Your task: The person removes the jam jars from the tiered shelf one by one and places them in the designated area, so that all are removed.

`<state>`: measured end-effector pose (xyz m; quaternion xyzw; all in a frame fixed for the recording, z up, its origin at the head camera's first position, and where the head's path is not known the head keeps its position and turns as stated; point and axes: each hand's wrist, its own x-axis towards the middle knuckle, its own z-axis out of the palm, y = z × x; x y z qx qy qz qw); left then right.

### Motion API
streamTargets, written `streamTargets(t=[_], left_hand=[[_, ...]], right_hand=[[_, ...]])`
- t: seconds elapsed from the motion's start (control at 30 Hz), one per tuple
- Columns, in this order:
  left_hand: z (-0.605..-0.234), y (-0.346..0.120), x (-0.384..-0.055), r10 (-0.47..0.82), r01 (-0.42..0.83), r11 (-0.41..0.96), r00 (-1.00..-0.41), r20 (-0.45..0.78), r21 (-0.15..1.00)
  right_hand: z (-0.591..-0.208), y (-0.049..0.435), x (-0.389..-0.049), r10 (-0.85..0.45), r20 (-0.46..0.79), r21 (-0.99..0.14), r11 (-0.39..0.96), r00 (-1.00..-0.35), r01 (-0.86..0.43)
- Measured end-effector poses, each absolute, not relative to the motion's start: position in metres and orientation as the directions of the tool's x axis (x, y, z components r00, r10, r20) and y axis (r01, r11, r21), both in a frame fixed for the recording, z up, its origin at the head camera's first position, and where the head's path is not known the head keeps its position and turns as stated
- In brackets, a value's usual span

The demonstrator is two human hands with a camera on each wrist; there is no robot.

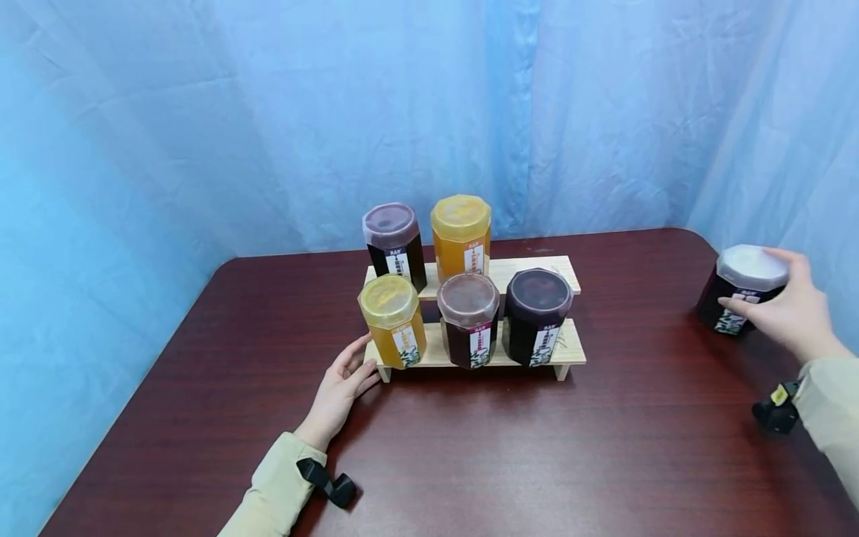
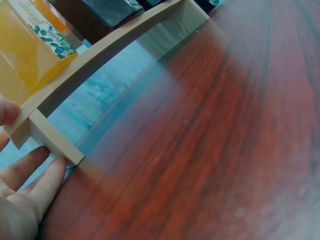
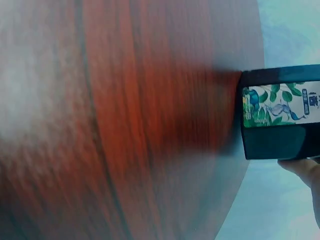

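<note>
My right hand (image 1: 795,306) grips a dark jar (image 3: 280,112) with a whitish lid at the table's right side; whether its base touches the table I cannot tell. My left hand (image 1: 342,388) holds the left end of a two-step wooden rack (image 1: 436,350), with fingertips (image 2: 55,167) against its end leg. On the lower step stand a yellow jar (image 1: 396,335), a dark red jar (image 1: 467,328) and a dark purple jar (image 1: 537,321). The upper step bears a purple-lidded dark jar (image 1: 394,239) and an orange-yellow jar (image 1: 461,235).
The dark reddish wooden table (image 1: 510,447) reaches back to light blue curtains (image 1: 376,112), which hang behind it and along both sides. At the right end, the upper step (image 1: 537,270) has bare wood beside the orange-yellow jar.
</note>
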<state>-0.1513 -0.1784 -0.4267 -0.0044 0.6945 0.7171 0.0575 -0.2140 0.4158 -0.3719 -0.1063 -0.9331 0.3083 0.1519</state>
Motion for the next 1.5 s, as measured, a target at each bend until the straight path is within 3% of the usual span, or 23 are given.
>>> streamTargets(t=[0.4,1.03,1.37,1.5], left_hand=[[-0.428,-0.18,-0.152,0.086,-0.084,-0.032,-0.993,-0.081,0.996],[-0.429,-0.18,-0.153,0.088,-0.094,-0.018,-0.992,-0.092,0.995],[-0.428,-0.18,-0.152,0.078,-0.092,-0.013,-0.993,-0.091,0.996],[-0.428,-0.179,-0.152,0.076,-0.094,-0.016,-0.993,-0.093,0.995]], right_hand=[[-0.395,0.446,-0.223,0.305,0.189,-0.565,0.811,-0.933,0.151],[-0.395,0.452,-0.223,0.218,0.204,-0.674,0.738,-0.954,0.025],[-0.45,0.514,-0.265,0.183,0.217,-0.656,0.755,-0.959,-0.005],[-0.426,0.488,-0.25,0.159,0.199,-0.673,0.739,-0.967,-0.017]])
